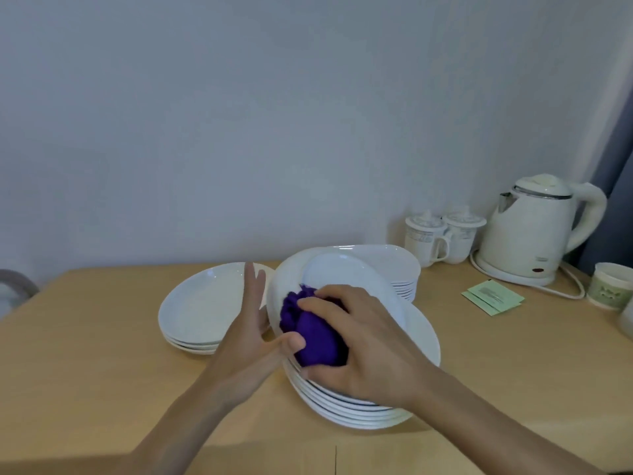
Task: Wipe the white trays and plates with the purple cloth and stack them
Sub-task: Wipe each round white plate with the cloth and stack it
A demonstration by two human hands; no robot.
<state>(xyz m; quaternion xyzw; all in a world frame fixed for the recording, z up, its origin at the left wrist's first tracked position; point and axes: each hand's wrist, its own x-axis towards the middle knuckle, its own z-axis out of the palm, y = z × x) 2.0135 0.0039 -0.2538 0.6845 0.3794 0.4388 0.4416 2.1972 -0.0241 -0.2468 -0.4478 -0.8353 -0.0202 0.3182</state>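
My right hand [363, 341] grips the bunched purple cloth [317, 337] and presses it onto a tilted white oval plate [346, 274]. My left hand [250, 323] steadies that plate at its left rim, fingers straight behind the rim and thumb on the front edge next to the cloth. The tilted plate leans over a stack of several white plates [352, 411] at the table's middle. A second, lower stack of white oval plates [202, 303] lies to the left. More stacked white dishes [406, 281] stand behind, partly hidden.
The wooden table [102, 354] stands against a grey wall. At the back right are two lidded cups [442, 240], a cream electric kettle [537, 231] with its cord, green sachets [491, 296] and a paper cup [611, 289].
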